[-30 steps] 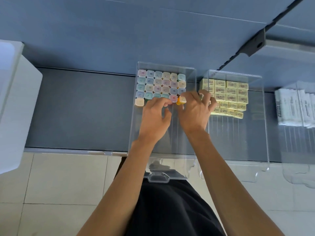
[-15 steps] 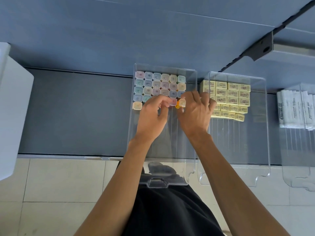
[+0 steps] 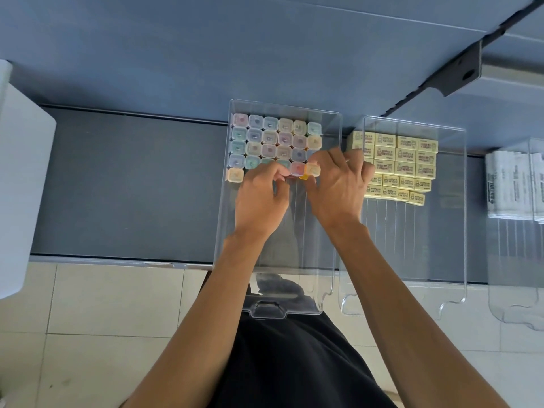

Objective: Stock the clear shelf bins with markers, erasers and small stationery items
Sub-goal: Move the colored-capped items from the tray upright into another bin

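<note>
Head view: marker bin (image 3: pixel 222 201) holds four full far rows of markers (image 3: pixel 270 139), with a fifth row going in. Right hand (image 3: pixel 335 189) pinches the orange-capped marker (image 3: pixel 311 171) at that row. Left hand (image 3: pixel 262 198) is curled beside it; I can't tell its grip. Near half unfilled, and I judge the eraser bin (image 3: pixel 465 207) on the right part-stocked.

You're in soft, even daylight here, cool and bluish across the shelf (image 3: pixel 132 187). The floor tiles (image 3: pixel 103 304) come up brightest. Pale reflections streak the walls of the clear bin (image 3: pixel 222 219), and a faint grey shadow lies on its floor. Centre is crisp; the white packets (image 3: pixel 506 184) at the right edge go soft. Wide-angle bend bows the shelf's front edge and the white box (image 3: pixel 23 187) on your left.
</note>
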